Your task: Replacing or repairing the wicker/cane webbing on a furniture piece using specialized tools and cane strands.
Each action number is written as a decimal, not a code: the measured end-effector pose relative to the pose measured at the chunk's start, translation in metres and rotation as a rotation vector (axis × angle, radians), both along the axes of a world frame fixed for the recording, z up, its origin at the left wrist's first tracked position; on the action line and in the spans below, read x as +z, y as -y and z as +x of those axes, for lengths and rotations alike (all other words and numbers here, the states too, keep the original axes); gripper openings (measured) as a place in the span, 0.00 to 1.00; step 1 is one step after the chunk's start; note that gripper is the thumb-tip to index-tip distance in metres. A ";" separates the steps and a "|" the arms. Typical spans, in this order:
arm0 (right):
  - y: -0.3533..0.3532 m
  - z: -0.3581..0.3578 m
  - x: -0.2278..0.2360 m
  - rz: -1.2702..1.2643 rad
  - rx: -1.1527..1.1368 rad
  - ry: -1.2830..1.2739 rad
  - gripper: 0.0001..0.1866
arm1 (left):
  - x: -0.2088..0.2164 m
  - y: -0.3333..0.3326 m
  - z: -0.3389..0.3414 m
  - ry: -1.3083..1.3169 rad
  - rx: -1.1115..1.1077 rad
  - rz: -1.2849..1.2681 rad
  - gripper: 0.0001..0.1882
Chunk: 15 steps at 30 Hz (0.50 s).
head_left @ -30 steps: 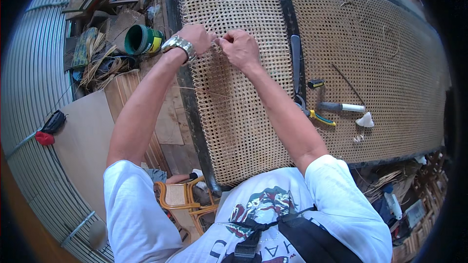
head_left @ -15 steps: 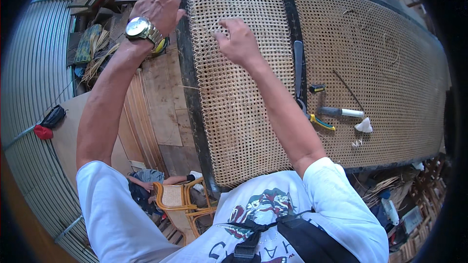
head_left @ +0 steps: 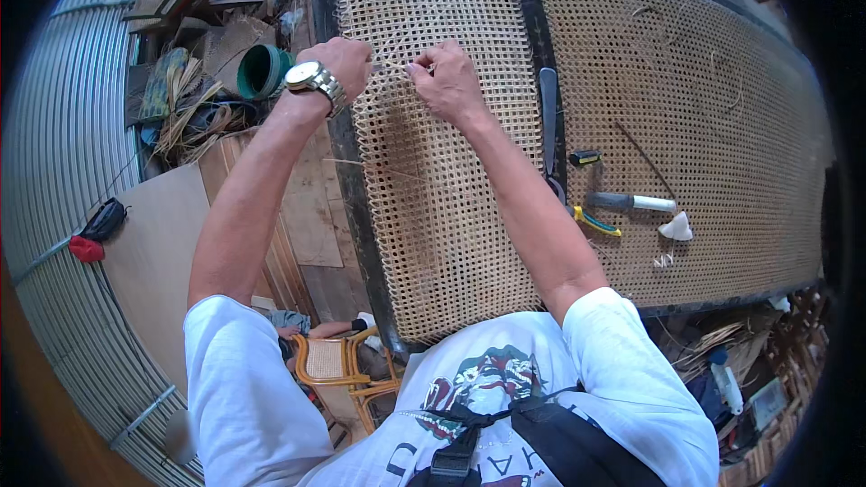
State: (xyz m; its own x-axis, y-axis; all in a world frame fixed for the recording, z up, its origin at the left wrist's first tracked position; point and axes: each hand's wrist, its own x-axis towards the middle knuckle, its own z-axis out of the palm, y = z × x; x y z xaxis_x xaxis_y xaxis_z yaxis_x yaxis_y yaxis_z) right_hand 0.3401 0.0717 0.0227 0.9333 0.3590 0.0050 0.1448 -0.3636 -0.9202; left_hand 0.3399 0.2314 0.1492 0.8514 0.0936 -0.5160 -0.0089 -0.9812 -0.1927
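A long dark-framed panel lies before me, with woven cane webbing (head_left: pixel 442 216) in its left section. Over the far left part of that webbing, my right hand (head_left: pixel 447 83) pinches a thin pale cane strand (head_left: pixel 393 66) between thumb and forefinger. My left hand (head_left: pixel 348 63), with a metal-banded watch on its wrist, is closed at the strand's other side, by the panel's left edge. Its fingertips are partly hidden. Below the hands, a loose cane end sticks out over the dark frame (head_left: pixel 347 140).
On the panel lie long-bladed scissors (head_left: pixel 549 122), yellow-green pliers (head_left: pixel 597 224), a white-handled tool (head_left: pixel 631 202), a thin dark rod (head_left: pixel 645 160) and a white lump (head_left: pixel 676 227). A green bucket (head_left: pixel 262 70) stands left of the panel. Beside a rattan chair (head_left: pixel 327 361), another person's limbs show.
My left hand has come down and right, closer to my right hand, uncovering the green bucket. My right hand has moved slightly; its fingers are now pinched on the strand.
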 end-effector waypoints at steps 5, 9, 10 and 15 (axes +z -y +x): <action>0.000 -0.001 0.008 -0.013 -0.063 0.022 0.10 | -0.007 0.006 0.006 0.020 -0.086 0.078 0.12; 0.004 0.002 0.010 -0.059 -0.065 0.067 0.08 | -0.001 0.024 0.012 0.021 -0.162 0.140 0.10; 0.004 0.002 0.010 -0.060 -0.066 0.067 0.08 | -0.001 0.026 0.013 0.019 -0.183 0.154 0.10; 0.000 0.001 0.011 -0.096 -0.038 0.095 0.09 | -0.001 0.031 0.011 0.027 -0.196 0.123 0.10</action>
